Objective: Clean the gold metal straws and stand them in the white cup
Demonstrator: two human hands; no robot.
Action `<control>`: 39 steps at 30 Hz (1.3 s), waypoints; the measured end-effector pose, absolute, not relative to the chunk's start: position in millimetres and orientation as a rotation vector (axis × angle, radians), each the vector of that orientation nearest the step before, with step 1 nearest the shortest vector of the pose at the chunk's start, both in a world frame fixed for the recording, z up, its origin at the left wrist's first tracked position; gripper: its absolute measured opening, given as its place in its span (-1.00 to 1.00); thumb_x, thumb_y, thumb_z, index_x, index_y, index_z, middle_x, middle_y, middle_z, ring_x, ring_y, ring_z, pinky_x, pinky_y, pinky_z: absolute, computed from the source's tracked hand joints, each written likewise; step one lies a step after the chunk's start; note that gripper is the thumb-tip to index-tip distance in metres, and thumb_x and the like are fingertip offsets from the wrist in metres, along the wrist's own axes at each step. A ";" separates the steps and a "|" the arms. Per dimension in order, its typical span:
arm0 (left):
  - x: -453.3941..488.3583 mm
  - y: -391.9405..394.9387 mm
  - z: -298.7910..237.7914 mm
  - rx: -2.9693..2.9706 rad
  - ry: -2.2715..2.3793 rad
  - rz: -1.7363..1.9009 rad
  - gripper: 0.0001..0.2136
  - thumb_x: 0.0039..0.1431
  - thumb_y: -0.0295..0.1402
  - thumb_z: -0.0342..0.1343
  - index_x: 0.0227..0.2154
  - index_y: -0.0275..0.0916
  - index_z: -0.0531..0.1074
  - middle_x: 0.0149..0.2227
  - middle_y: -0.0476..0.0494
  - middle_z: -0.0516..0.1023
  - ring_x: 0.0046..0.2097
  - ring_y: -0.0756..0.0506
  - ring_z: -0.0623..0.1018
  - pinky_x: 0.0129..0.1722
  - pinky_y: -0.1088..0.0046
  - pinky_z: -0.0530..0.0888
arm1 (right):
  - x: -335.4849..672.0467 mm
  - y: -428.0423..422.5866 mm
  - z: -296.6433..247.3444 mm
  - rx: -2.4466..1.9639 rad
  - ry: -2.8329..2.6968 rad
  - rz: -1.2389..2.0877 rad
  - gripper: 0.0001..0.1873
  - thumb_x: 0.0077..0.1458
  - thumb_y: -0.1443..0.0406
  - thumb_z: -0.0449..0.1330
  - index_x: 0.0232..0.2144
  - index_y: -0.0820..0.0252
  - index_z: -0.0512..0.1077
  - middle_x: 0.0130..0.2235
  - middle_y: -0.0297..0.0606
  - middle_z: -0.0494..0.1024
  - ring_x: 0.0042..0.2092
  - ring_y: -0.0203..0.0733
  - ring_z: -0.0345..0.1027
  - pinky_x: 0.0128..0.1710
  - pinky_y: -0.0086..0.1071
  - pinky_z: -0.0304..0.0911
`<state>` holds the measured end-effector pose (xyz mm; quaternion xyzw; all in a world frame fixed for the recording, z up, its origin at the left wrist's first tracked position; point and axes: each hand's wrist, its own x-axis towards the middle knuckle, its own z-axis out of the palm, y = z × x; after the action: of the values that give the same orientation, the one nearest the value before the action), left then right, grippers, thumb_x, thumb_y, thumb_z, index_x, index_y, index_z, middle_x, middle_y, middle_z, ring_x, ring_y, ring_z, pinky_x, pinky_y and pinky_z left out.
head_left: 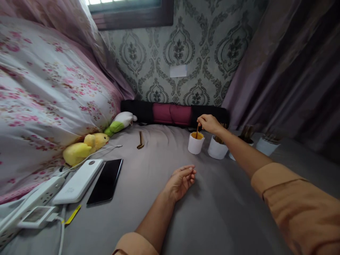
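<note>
My right hand (209,123) pinches the upper end of a thin brown stick (197,134), whose lower end is inside a white cup (196,146) with a yellow-orange inside. Just right of it stands a second white cup (217,150) with brown stick-like pieces in it, partly covered by my right forearm. Palm up on the grey sheet (159,170), my left hand (182,181) lies in front of the cups, its fingers loosely curled and holding nothing. A few brown sticks (140,140) lie together on the sheet left of the cups.
Two more white holders, one a cup (267,146), stand to the right behind my arm. At left are a black phone (106,181), a white power bank (79,182), a power strip (47,193), cables and plush toys (79,150). A black-and-maroon roll (172,114) lies along the wall.
</note>
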<state>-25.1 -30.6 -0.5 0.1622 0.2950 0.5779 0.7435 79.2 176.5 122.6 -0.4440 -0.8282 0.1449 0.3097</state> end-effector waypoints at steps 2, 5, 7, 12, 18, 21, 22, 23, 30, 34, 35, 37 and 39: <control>-25.8 -30.9 -0.1 0.358 0.638 1.278 -0.79 -0.08 -0.45 0.16 -0.32 -0.36 0.37 -0.44 -0.09 0.42 -0.49 0.11 0.38 -0.51 0.62 0.30 | 77.9 177.4 116.6 -1.180 -2.182 0.421 -0.76 0.05 0.31 -0.04 -0.45 0.30 0.39 -0.51 -0.27 0.47 -0.61 -0.46 0.22 -0.63 -0.62 0.09; -27.2 -31.3 0.8 0.357 0.635 1.290 -0.78 -0.07 -0.41 0.15 -0.31 -0.36 0.38 -0.44 -0.09 0.41 -0.49 0.11 0.38 -0.50 0.61 0.29 | 77.7 176.0 112.8 -1.209 -2.130 0.449 -0.76 0.05 0.32 -0.05 -0.44 0.30 0.39 -0.49 -0.26 0.48 -0.61 -0.46 0.23 -0.63 -0.62 0.11; -28.0 -31.3 1.1 0.346 0.639 1.294 -0.78 -0.07 -0.40 0.14 -0.31 -0.36 0.38 -0.44 -0.09 0.41 -0.49 0.11 0.38 -0.51 0.61 0.29 | 79.0 173.7 113.3 -1.224 -2.113 0.456 -0.77 0.04 0.34 -0.04 -0.43 0.30 0.40 -0.47 -0.25 0.49 -0.60 -0.46 0.24 -0.64 -0.63 0.10; -28.1 -31.0 0.7 0.321 0.636 1.294 -0.79 -0.07 -0.41 0.14 -0.32 -0.36 0.38 -0.45 -0.09 0.41 -0.49 0.11 0.38 -0.51 0.62 0.29 | 85.9 170.1 114.0 -1.216 -2.121 0.445 -0.75 0.06 0.33 -0.04 -0.38 0.29 0.42 -0.43 -0.24 0.51 -0.62 -0.47 0.26 -0.65 -0.63 0.09; -28.9 -31.7 0.9 0.290 0.630 1.292 -0.81 -0.06 -0.42 0.13 -0.34 -0.37 0.39 -0.45 -0.09 0.41 -0.49 0.12 0.37 -0.52 0.63 0.29 | 93.8 163.9 108.0 -1.168 -2.063 0.488 -0.73 0.07 0.30 -0.06 -0.28 0.26 0.39 -0.36 -0.22 0.51 -0.59 -0.46 0.29 -0.64 -0.62 0.11; -29.6 -31.2 1.4 0.282 0.624 1.282 -0.83 -0.07 -0.43 0.13 -0.36 -0.37 0.40 -0.46 -0.08 0.41 -0.50 0.12 0.37 -0.53 0.64 0.28 | 97.0 156.1 107.7 -1.131 -2.018 0.511 -0.74 0.07 0.27 -0.04 -0.29 0.25 0.39 -0.36 -0.23 0.51 -0.59 -0.47 0.28 -0.65 -0.63 0.11; -29.6 -31.0 1.5 0.280 0.622 1.281 -0.83 -0.07 -0.43 0.13 -0.36 -0.37 0.40 -0.46 -0.08 0.41 -0.50 0.12 0.37 -0.53 0.64 0.28 | 98.1 153.7 107.9 -1.129 -1.993 0.523 -0.74 0.07 0.25 -0.03 -0.29 0.25 0.39 -0.37 -0.23 0.51 -0.60 -0.47 0.28 -0.66 -0.63 0.10; -29.7 -30.8 1.5 0.278 0.621 1.280 -0.83 -0.07 -0.44 0.13 -0.36 -0.37 0.40 -0.46 -0.08 0.41 -0.50 0.12 0.37 -0.53 0.64 0.28 | 99.3 151.6 108.1 -1.130 -1.962 0.540 -0.74 0.07 0.25 -0.03 -0.30 0.25 0.39 -0.38 -0.22 0.51 -0.61 -0.47 0.27 -0.68 -0.63 0.10; -30.1 -29.8 1.8 0.269 0.619 1.269 -0.84 -0.05 -0.43 0.12 -0.36 -0.38 0.39 -0.46 -0.08 0.41 -0.50 0.12 0.37 -0.53 0.64 0.28 | 111.3 137.0 106.4 -1.136 -1.693 0.686 -0.74 0.03 0.25 -0.02 -0.32 0.28 0.38 -0.43 -0.21 0.47 -0.63 -0.43 0.22 -0.75 -0.59 0.03; -29.3 -30.4 0.3 0.261 0.611 1.274 -0.84 -0.05 -0.43 0.12 -0.36 -0.38 0.40 -0.47 -0.08 0.42 -0.50 0.12 0.37 -0.53 0.63 0.28 | 112.9 112.9 96.0 -1.079 -1.706 0.769 -0.71 0.03 0.19 -0.03 -0.36 0.28 0.39 -0.49 -0.24 0.45 -0.63 -0.43 0.20 -0.73 -0.57 0.04; -28.7 -30.9 -0.3 0.259 0.614 1.284 -0.84 -0.05 -0.43 0.12 -0.36 -0.38 0.40 -0.47 -0.08 0.42 -0.50 0.12 0.37 -0.53 0.63 0.28 | 111.6 105.6 91.3 -1.057 -1.735 0.802 -0.69 0.03 0.18 -0.03 -0.36 0.28 0.39 -0.49 -0.24 0.45 -0.62 -0.42 0.21 -0.72 -0.57 0.04; -28.3 -31.0 -1.4 0.259 0.621 1.298 -0.85 -0.06 -0.44 0.13 -0.37 -0.37 0.40 -0.48 -0.07 0.42 -0.52 0.12 0.37 -0.53 0.63 0.27 | 106.7 92.3 78.9 -1.040 -1.795 0.862 -0.68 0.02 0.15 -0.03 -0.37 0.26 0.39 -0.51 -0.26 0.44 -0.63 -0.40 0.21 -0.72 -0.54 0.05; -29.4 -29.2 -2.0 0.273 0.607 1.262 -0.86 -0.06 -0.44 0.12 -0.39 -0.38 0.41 -0.48 -0.09 0.43 -0.52 0.12 0.37 -0.53 0.61 0.27 | 99.2 82.6 63.2 -1.049 -1.857 0.875 -0.69 0.01 0.15 -0.02 -0.39 0.24 0.40 -0.54 -0.28 0.44 -0.62 -0.37 0.23 -0.70 -0.52 0.08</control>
<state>-29.4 -29.2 -2.0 0.1250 0.2784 0.5790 0.7561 99.2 82.6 63.2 -0.4159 -0.7361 0.3468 0.4061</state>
